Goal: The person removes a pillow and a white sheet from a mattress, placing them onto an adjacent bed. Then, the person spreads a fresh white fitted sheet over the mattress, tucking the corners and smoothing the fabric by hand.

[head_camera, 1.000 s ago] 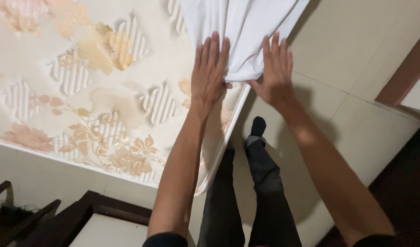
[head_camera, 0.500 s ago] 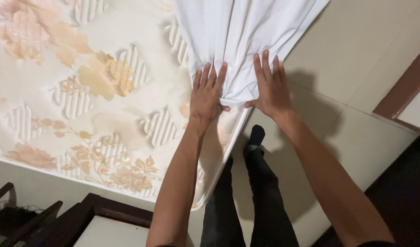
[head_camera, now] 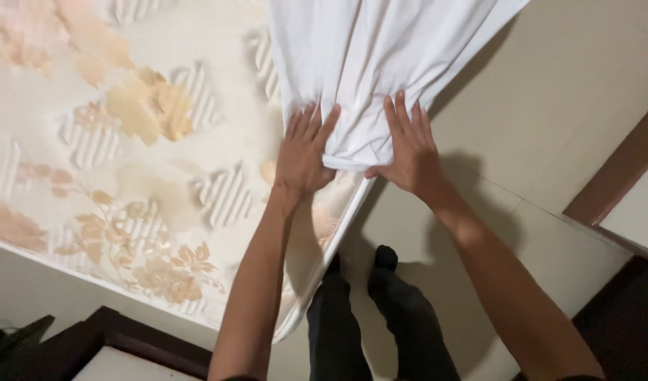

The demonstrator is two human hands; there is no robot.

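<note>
A white bedsheet [head_camera: 370,56] lies bunched over the edge of a mattress [head_camera: 126,162] with a cream cover and an orange floral pattern. My left hand [head_camera: 303,154] rests flat, fingers apart, on the sheet's lower left edge at the mattress side. My right hand [head_camera: 406,147] presses on the sheet's lower right part, thumb tucked under the hem. Both hands sit side by side at the sheet's bottom fold. My legs in dark trousers and socks [head_camera: 380,310] stand beside the mattress edge.
Light floor tiles [head_camera: 549,113] stretch to the right. A dark wooden frame [head_camera: 613,176] runs along the right side. Dark wooden furniture [head_camera: 119,339] sits at the lower left, close to the mattress corner.
Both hands have shifted along the sheet, with more of the sheet now bunched above them. The view has moved so the mattress corner sits lower in the picture.
</note>
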